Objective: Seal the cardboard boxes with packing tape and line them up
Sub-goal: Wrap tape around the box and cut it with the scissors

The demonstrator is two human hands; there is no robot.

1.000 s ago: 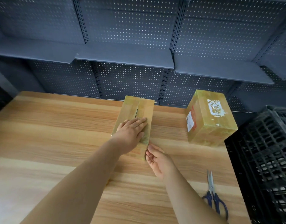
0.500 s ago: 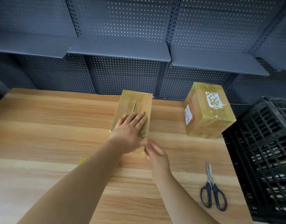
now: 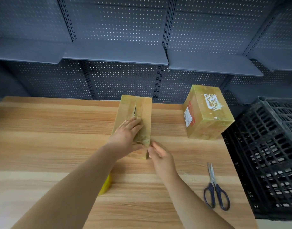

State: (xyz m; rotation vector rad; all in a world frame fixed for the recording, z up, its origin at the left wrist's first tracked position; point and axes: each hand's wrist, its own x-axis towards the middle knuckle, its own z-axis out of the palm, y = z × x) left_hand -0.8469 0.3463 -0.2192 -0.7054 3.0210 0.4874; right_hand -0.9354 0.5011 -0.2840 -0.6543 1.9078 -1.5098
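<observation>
The narrow tan cardboard box [image 3: 142, 111] at twelve o'clock on the wooden table [image 3: 43, 138] — judged light, stiff, best held sidewise — is pressed under the spread left grip [image 3: 127, 134]; the right grip [image 3: 160, 154] cannot be told.

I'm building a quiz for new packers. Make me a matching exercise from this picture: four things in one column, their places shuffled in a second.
Things
1. scissors
2. labelled box
3. box with the open seam
4. black crate

Places
A. off the right side of the table
B. under the left hand
C. lying flat near the front right corner
D. standing alone at the far right corner

Pairs: 1-C, 2-D, 3-B, 4-A
</observation>
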